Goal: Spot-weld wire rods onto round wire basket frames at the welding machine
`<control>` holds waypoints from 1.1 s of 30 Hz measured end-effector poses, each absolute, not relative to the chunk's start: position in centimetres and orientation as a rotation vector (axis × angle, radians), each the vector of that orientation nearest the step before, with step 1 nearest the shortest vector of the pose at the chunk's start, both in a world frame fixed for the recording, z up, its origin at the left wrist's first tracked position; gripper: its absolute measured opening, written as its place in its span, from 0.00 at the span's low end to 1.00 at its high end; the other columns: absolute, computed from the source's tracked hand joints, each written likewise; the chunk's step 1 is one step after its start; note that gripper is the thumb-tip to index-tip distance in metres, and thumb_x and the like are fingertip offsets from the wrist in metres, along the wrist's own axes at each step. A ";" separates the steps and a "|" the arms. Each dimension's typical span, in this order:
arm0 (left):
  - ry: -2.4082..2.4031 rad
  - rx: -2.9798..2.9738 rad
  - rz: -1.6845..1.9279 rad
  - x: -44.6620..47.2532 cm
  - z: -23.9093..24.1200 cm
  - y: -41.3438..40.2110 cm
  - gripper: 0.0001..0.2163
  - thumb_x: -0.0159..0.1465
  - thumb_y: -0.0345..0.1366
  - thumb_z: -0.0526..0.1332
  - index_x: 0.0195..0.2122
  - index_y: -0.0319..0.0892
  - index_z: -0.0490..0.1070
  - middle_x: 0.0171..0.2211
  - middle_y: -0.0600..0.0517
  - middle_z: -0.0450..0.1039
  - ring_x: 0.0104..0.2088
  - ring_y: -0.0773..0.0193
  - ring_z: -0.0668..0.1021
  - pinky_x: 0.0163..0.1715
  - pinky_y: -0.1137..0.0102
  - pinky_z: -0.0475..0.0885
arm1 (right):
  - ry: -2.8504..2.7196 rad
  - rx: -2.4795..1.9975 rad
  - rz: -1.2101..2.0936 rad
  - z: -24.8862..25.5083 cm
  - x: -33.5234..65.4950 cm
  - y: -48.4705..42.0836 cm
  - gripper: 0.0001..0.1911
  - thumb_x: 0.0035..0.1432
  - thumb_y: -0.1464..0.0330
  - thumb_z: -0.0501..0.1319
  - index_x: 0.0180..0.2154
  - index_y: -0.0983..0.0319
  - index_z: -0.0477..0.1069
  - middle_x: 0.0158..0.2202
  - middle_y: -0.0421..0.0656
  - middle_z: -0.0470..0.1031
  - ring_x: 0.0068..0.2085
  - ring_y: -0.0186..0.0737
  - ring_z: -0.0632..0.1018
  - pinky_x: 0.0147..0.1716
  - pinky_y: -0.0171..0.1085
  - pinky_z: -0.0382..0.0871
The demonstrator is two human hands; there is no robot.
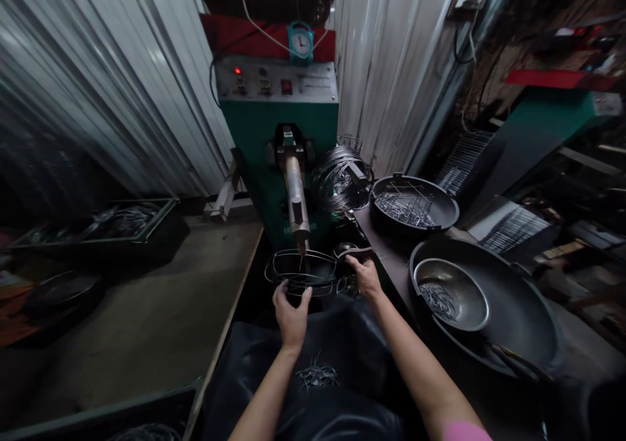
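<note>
My left hand (291, 315) is closed on the near rim of an oval wire basket frame (300, 273), holding it under the metal electrode arm (297, 199) of a green welding machine (278, 128). My right hand (364, 276) reaches forward beside the frame, its fingers curled on a dark metal part (353, 252) just right of the basket. A small heap of short wire pieces (317, 376) lies on the black cloth over my lap, between my forearms.
To the right, a large black wok (513, 310) holds a smaller metal bowl (452, 294) with wire bits; a black pan (415, 207) of wire pieces and a wire coil (342, 179) stand behind. A crate (105, 229) of wire parts sits left.
</note>
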State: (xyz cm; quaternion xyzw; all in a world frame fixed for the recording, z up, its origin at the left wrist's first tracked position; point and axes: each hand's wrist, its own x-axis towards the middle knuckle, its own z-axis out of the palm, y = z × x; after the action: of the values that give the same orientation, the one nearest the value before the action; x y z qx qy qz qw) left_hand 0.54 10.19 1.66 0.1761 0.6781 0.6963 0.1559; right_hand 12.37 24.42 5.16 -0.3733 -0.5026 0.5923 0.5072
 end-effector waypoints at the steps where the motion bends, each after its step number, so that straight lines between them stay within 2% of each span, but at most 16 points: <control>1: 2.024 0.666 2.001 0.8 1.7 10.4 0.26 0.43 0.40 0.70 0.44 0.44 0.66 0.51 0.43 0.63 0.55 0.52 0.63 0.57 0.57 0.54 | -1.216 -0.904 1.432 4.7 12.7 24.2 0.14 0.41 0.63 0.66 0.33 0.62 0.74 0.34 0.42 0.77 0.39 0.42 0.75 0.44 0.41 0.67; 7: 2.264 0.977 1.813 1.1 2.2 11.9 0.29 0.39 0.40 0.71 0.43 0.42 0.66 0.53 0.39 0.62 0.58 0.43 0.57 0.57 0.49 0.43 | -1.359 -0.889 1.508 3.6 13.5 24.2 0.12 0.42 0.62 0.66 0.30 0.61 0.76 0.32 0.42 0.78 0.38 0.44 0.76 0.43 0.42 0.68; 11: 2.375 1.042 1.686 1.0 1.4 12.7 0.31 0.39 0.42 0.71 0.44 0.41 0.62 0.53 0.37 0.60 0.59 0.42 0.56 0.57 0.47 0.42 | -1.392 -0.855 1.544 3.3 14.4 24.5 0.11 0.43 0.63 0.66 0.30 0.60 0.76 0.32 0.42 0.78 0.38 0.44 0.76 0.43 0.41 0.68; 20: 2.327 1.129 1.751 -0.5 -0.1 13.6 0.24 0.40 0.42 0.70 0.35 0.42 0.61 0.38 0.45 0.63 0.50 0.45 0.64 0.55 0.50 0.50 | -1.416 -0.714 1.458 3.5 14.1 24.1 0.10 0.45 0.62 0.65 0.31 0.59 0.75 0.33 0.41 0.77 0.39 0.41 0.76 0.46 0.41 0.67; 26: 2.317 1.120 1.777 -1.0 -0.1 13.5 0.23 0.38 0.40 0.71 0.32 0.43 0.62 0.35 0.48 0.63 0.47 0.47 0.66 0.54 0.53 0.53 | -1.480 -0.670 1.484 3.6 14.2 23.6 0.10 0.46 0.64 0.65 0.33 0.60 0.74 0.33 0.41 0.77 0.39 0.39 0.76 0.45 0.39 0.67; 30: 2.358 1.116 1.778 -0.7 -0.1 13.5 0.24 0.38 0.41 0.71 0.33 0.43 0.62 0.33 0.49 0.63 0.43 0.50 0.69 0.49 0.57 0.60 | -1.508 -0.704 1.538 4.0 14.7 24.1 0.11 0.44 0.63 0.66 0.33 0.60 0.74 0.33 0.40 0.76 0.38 0.39 0.76 0.43 0.38 0.67; 33: 2.410 1.098 1.799 -0.2 -0.2 13.3 0.24 0.39 0.43 0.71 0.33 0.43 0.63 0.32 0.50 0.63 0.39 0.53 0.70 0.45 0.58 0.63 | -1.620 -0.670 1.501 5.3 15.0 24.2 0.11 0.47 0.63 0.64 0.34 0.61 0.73 0.34 0.41 0.76 0.38 0.39 0.75 0.43 0.39 0.67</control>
State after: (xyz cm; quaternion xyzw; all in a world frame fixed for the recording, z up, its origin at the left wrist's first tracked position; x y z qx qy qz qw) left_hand -0.19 13.33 -0.24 0.3427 0.7524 0.5617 -0.0297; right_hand 14.98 24.18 5.26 -0.2653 -0.6418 0.5947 0.4051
